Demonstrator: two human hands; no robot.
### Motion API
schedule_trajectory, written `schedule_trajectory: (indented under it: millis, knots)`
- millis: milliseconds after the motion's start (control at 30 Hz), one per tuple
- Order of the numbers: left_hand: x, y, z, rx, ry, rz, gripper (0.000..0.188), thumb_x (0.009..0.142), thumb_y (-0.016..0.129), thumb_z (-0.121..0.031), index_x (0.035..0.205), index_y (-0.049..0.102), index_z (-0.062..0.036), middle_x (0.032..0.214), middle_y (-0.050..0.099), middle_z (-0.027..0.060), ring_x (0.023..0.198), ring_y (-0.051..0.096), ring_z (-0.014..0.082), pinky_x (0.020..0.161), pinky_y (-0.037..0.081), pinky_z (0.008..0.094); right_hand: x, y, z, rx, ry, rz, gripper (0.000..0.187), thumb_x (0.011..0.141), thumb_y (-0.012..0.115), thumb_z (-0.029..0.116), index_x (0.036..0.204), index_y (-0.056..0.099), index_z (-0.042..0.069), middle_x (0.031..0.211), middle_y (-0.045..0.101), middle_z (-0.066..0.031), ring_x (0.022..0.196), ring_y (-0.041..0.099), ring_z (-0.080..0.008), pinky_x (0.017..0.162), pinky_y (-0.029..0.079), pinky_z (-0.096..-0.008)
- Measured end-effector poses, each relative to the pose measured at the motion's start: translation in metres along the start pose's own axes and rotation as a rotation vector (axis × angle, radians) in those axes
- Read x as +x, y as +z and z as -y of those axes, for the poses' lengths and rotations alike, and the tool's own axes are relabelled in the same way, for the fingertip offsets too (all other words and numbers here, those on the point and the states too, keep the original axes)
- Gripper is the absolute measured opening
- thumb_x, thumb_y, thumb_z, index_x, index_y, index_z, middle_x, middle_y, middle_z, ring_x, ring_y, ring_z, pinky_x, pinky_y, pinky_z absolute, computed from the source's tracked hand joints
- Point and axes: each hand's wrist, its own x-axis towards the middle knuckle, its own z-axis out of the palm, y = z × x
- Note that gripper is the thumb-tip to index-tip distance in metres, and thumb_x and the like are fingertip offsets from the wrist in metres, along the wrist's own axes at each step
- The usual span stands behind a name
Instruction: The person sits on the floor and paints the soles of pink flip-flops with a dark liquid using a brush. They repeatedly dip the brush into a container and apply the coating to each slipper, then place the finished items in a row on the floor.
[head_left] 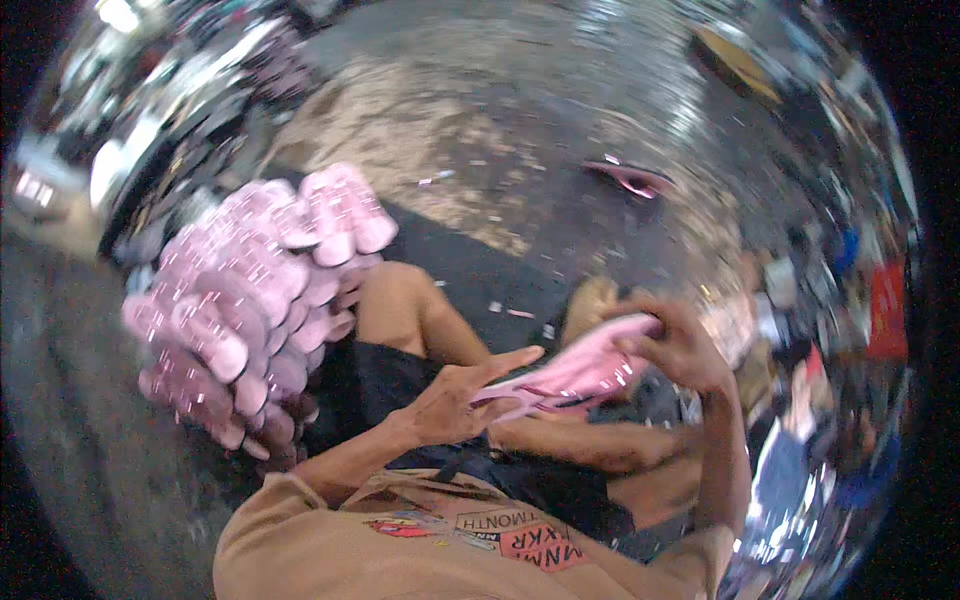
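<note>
Between my two hands, above my lap, a pink sandal with shiny straps is held tilted, its far end raised toward the right. My right hand grips the raised end, thumb on the pink footbed. At the lower, strapped end, my left hand pinches the sandal while its index finger stretches along the dark edge. To my left rises a large pile of similar pink sandals, stacked closely and overlapping.
A single dark-edged pink sandal lies on the stained floor ahead. A dark mat spreads beyond my knees. Blurred clutter crowds the right side, including a red item. More jumbled things sit at the far left.
</note>
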Motion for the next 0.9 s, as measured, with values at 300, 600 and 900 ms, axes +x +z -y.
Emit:
schedule_trajectory:
  millis: [300,600,900]
  knots:
    - [-0.003,-0.047,0.068,-0.117,-0.478,-0.662,0.055,0.093,0.08,-0.008,0.143,0.058,-0.0027,0.109,0.073,0.008,0.091,0.069,0.0108,0.078,0.056,0.0283,0.208,-0.009,-0.086,-0.436,-0.015,-0.121,0.076,0.096,0.079,0.024,0.158,0.041,0.002,0.16,0.048,-0.0205,0.149,0.047,-0.0353,0.12,0.04,-0.0471]
    - [-0.094,-0.205,0.011,0.157,-0.427,-1.338,0.035,0.097,0.076,-0.013,0.128,0.067,-0.0002,0.109,0.072,0.0018,0.094,0.068,0.0106,0.083,0.055,0.0267,0.331,-0.07,-0.218,-1.229,0.063,-0.293,0.042,0.09,0.069,0.013,0.132,0.068,0.008,0.131,0.069,-0.0142,0.13,0.061,-0.0331,0.118,0.039,-0.0486]
    - [-0.281,-0.258,-0.037,0.321,-0.629,-1.7,0.038,0.102,0.065,-0.021,0.133,0.061,0.0014,0.122,0.07,0.006,0.111,0.066,0.0172,0.099,0.051,0.0348,0.226,-0.169,-0.152,-0.616,-0.197,-0.985,0.042,0.101,0.072,0.024,0.131,0.065,-0.004,0.117,0.072,-0.0173,0.105,0.069,-0.0283,0.088,0.057,-0.039]
